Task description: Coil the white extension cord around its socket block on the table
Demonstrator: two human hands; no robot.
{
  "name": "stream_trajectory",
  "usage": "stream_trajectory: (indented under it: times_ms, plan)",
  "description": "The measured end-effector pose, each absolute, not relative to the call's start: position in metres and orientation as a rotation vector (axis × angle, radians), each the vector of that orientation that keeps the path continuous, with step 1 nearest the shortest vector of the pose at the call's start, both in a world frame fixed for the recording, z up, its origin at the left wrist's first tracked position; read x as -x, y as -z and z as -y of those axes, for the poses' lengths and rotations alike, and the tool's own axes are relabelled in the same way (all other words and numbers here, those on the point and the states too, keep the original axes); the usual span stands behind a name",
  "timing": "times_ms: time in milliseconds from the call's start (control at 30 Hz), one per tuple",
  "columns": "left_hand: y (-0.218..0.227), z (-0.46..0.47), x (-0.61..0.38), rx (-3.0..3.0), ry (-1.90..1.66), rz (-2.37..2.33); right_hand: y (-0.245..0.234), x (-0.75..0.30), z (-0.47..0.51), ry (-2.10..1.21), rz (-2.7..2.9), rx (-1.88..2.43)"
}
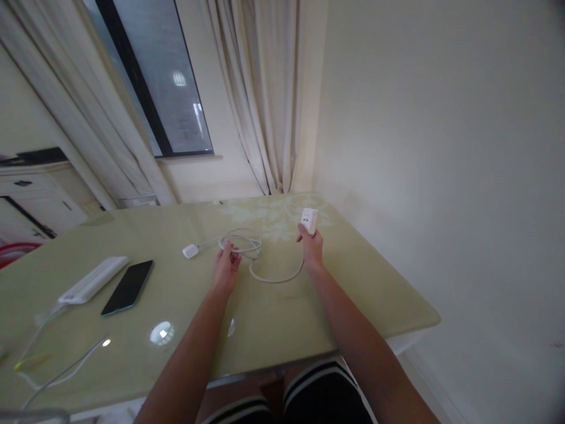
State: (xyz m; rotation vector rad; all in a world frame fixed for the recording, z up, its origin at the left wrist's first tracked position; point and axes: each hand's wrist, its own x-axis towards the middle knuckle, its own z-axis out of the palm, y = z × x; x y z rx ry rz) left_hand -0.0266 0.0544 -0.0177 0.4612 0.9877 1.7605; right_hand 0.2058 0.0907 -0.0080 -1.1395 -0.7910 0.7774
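My right hand (312, 247) is closed round a small white charger block (309, 221) and holds it upright just above the green table (273, 318). A white cable (265, 272) runs from that hand in a loop across the table to a coil (247, 242). My left hand (226, 265) pinches the coil's near edge. Beyond the coil the cable ends in a small white plug (190, 251) that lies flat on the table.
A dark phone (128, 287) and a white power strip (93, 279) lie at the table's left, with more white cables (57, 368) near the front left edge. A bare wall stands to the right; curtains (265, 94) and a window are behind the table.
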Motion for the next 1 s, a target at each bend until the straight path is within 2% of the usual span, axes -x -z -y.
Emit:
stream_trajectory:
  times_ms: [167, 333, 600, 867, 1000]
  plan:
    - [0.014, -0.056, 0.033, -0.420, -1.726, -1.011, 0.007, -0.219, -0.097, -0.944, 0.337, 1.150]
    - [0.014, -0.054, 0.033, -0.573, -1.679, -0.932, 0.008, -0.222, -0.099, -1.043, 0.163, 0.991]
    - [0.029, -0.054, 0.026, -0.738, -1.586, -1.010, 0.002, -0.223, -0.099, -1.205, 0.413, 0.658]
    - [0.018, -0.056, 0.032, -0.363, -1.732, -0.849, -0.015, -0.202, -0.071, -1.430, 0.824, 0.762]
    - [0.017, -0.056, 0.031, -0.354, -1.708, -0.787, -0.019, -0.197, -0.061, -1.504, 0.955, 0.657]
